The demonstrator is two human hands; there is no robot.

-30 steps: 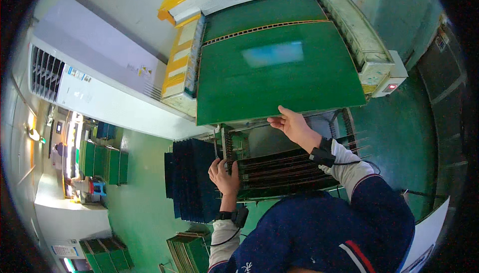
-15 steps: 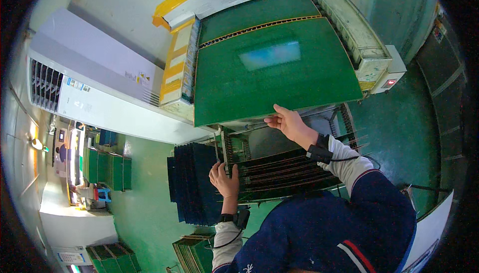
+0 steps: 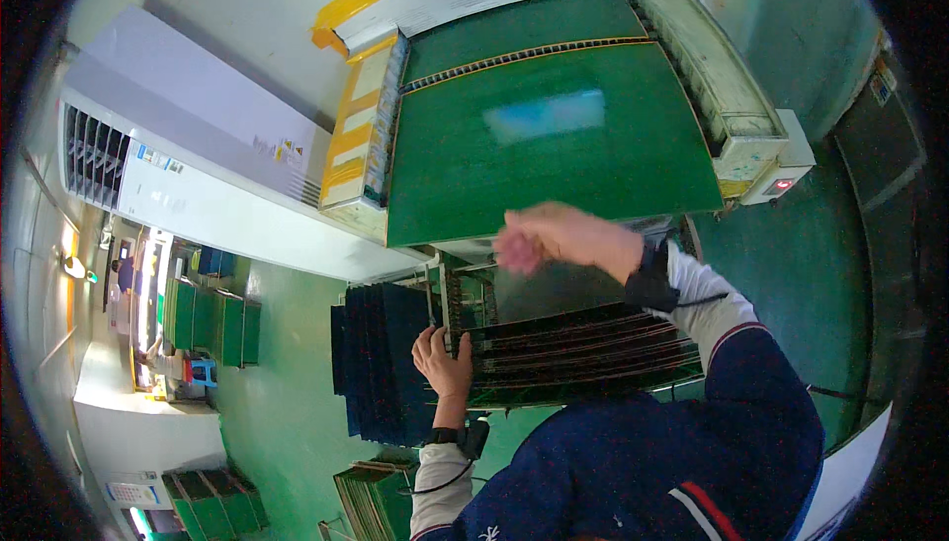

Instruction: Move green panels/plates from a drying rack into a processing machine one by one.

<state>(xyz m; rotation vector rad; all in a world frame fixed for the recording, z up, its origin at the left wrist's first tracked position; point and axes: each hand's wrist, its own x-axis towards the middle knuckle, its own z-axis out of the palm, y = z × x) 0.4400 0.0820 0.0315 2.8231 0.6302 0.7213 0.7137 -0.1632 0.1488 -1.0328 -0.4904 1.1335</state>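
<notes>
A large flat green panel (image 3: pixel 554 155) lies on the machine bed, its near edge jutting toward me. Just below that edge, my right hand (image 3: pixel 573 242) is in the air, its fingers smeared by motion. Whether it holds anything cannot be made out. My left hand (image 3: pixel 445 365) rests at the left end of a slotted rack (image 3: pixel 457 309), fingers and thumb apart, with nothing visible in it. Several thin dark panels (image 3: pixel 583 348) stand on edge in this rack, close in front of my body.
Behind the front panel lies a second green panel (image 3: pixel 534 27). Pale side rails (image 3: pixel 707 61) flank the bed. A white air conditioner (image 3: pixel 198 165) stands left. Dark blue panels (image 3: pixel 381 363) stack beside the rack; green panels (image 3: pixel 371 496) stand lower left.
My right hand has moved left and slightly down from near the green panel's front edge, turning as it goes. The left hand has barely moved. The whole view has shifted slightly.
</notes>
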